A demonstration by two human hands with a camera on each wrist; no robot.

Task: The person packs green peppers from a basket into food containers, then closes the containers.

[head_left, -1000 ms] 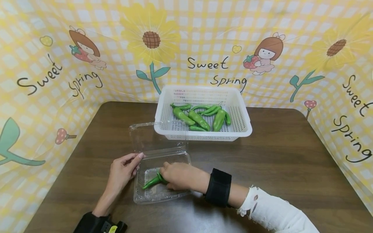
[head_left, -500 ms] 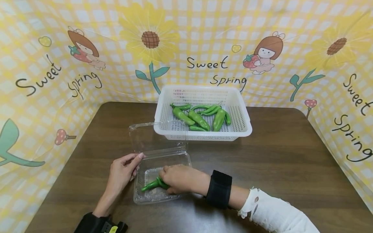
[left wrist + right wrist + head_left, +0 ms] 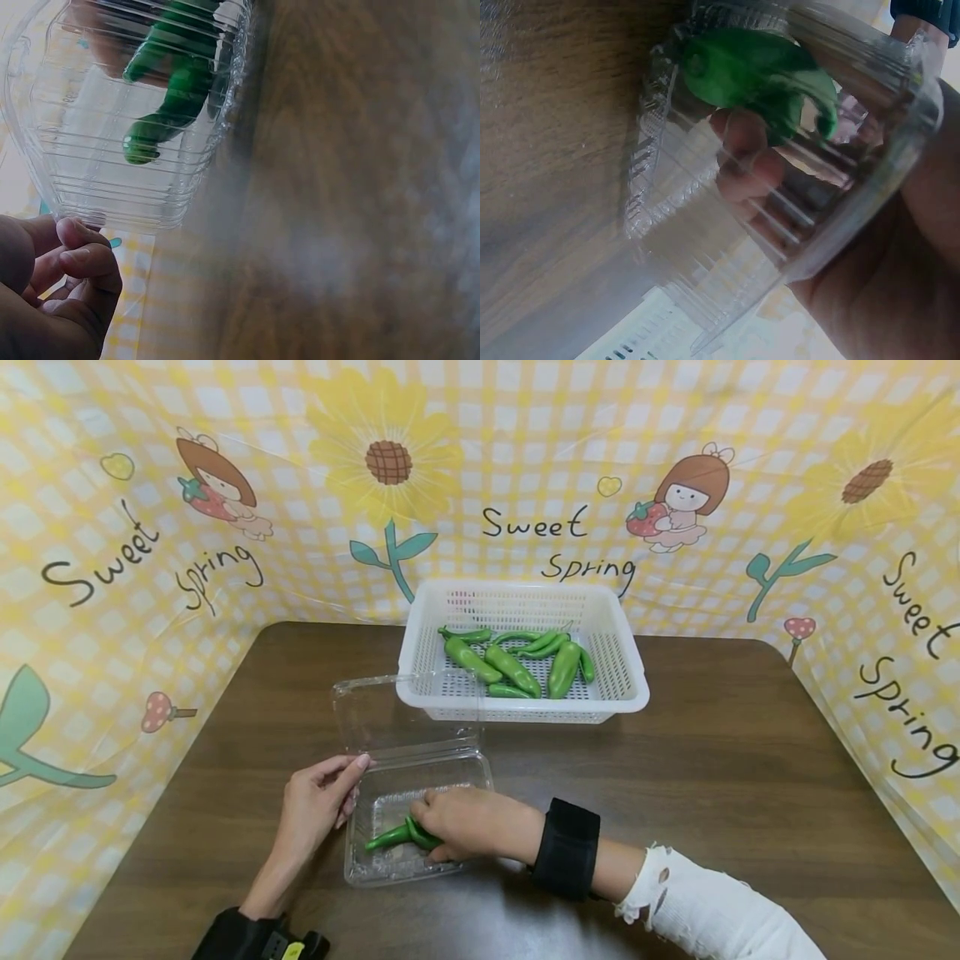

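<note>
I have the left hand (image 3: 311,802) pinching the rim of a clear box (image 3: 367,870) at its back left corner, thumb on top. The right hand (image 3: 480,822) reaches down inside, its thumb and curled fingers grasping green peppers (image 3: 393,837); I cannot count them under the fingers. The box sits nearer the left edge of the table (image 3: 712,777) than the right, its open lid (image 3: 408,727) lying toward the back edge. Beyond it, along that back edge, I see a white basket (image 3: 517,703) holding more peppers (image 3: 512,671). The lid overlaps the basket's front left corner in my head view, but I cannot tell whether they touch.
</note>
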